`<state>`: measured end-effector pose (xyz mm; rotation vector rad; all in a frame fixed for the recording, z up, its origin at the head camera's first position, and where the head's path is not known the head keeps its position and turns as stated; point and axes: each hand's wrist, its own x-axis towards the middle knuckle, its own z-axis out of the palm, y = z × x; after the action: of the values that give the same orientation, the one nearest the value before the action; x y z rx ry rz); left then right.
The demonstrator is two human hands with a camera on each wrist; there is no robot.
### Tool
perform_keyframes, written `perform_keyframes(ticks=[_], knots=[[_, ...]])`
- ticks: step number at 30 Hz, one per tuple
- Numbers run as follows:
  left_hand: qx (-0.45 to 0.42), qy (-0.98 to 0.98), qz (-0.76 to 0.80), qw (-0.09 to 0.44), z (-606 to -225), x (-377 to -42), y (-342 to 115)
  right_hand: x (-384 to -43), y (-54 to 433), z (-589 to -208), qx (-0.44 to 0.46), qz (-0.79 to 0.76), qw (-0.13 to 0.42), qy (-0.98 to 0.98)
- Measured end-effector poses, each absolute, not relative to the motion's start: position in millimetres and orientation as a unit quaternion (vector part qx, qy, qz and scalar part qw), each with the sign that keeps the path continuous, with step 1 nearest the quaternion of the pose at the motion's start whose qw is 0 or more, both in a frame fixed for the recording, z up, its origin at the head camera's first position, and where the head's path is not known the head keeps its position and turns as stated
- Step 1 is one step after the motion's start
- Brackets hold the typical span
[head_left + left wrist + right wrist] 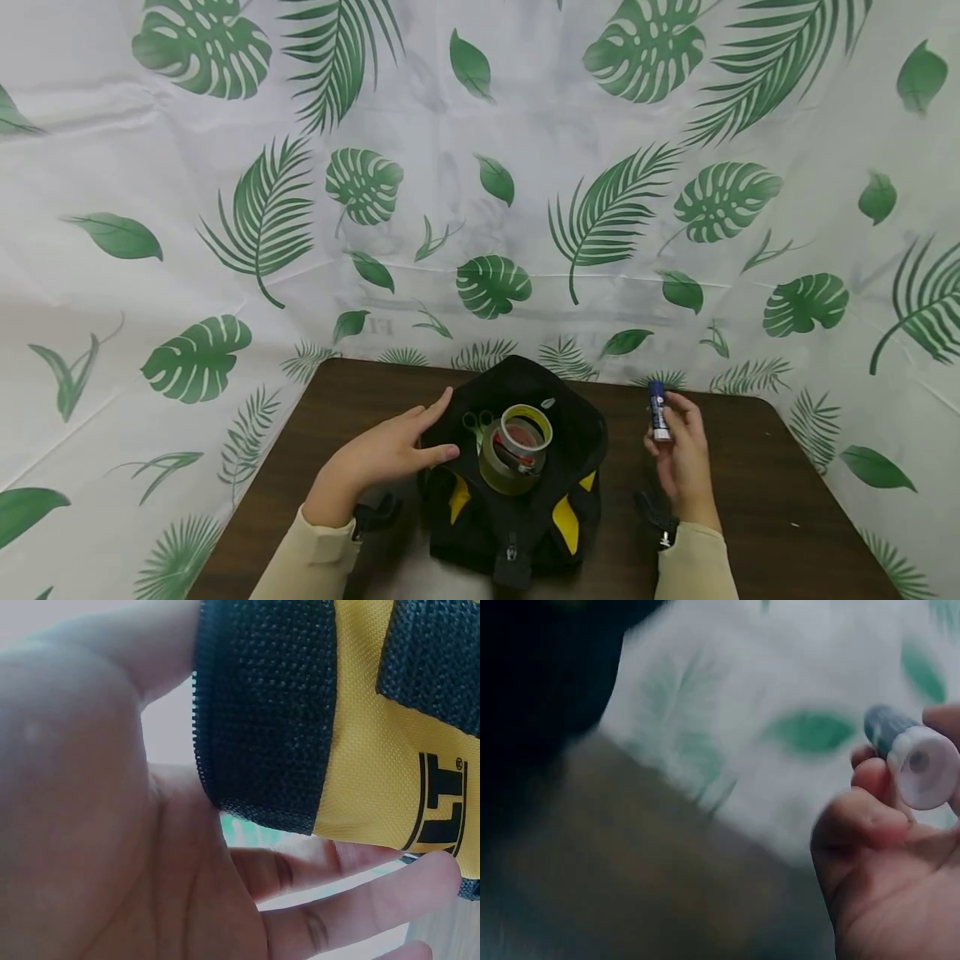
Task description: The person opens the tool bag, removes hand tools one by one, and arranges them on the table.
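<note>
Cream sleeves (318,554) worn low in the head view, left and right of centre. Has a black bag (510,512) between the forearms at lower centre, mouth gaping, with yellow panels. Rests the left grip (386,454) against the bag's left rim, spread wide, fingers nearly straight, thumb well apart from the forefinger. Shows inside the mouth a small yellow-lined tape roll (527,410) over a broader amber roll (495,475), with scissors (480,433) just left. Holds a small tube (658,412), blue-capped and white-ended, right of centre in the right grip (684,454), pinched narrow between thumb and fingers, nearly upright, well apart from the bag. Points the white end cameraward at the right edge of the right wrist view. Spreads beneath as dark brown table (787,483). Ends farthest back, across the upper frame, in a white leaf-printed sheet (525,108).
</note>
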<state>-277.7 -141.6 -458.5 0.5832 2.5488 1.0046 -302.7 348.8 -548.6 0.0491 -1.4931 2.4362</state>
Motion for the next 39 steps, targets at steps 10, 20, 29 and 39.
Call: perform_keyframes(ticks=[10, 20, 29, 39], knots=[[0.198, 0.897, 0.354, 0.179, -456, -276, -144, -328, 353, -598, -0.125, 0.735, 0.182, -0.641], [0.197, 0.898, 0.349, 0.182, -454, -275, -144, -325, 348, -595, -0.185, 0.547, 0.206, -0.79], [0.206, 0.907, 0.331, 0.162, -449, -279, -140, -327, 347, -589, -0.171, 0.605, 0.167, -0.76], [0.195, 0.908, 0.329, 0.172, -453, -276, -140, -325, 348, -592, -0.171, 0.519, 0.108, -0.831]])
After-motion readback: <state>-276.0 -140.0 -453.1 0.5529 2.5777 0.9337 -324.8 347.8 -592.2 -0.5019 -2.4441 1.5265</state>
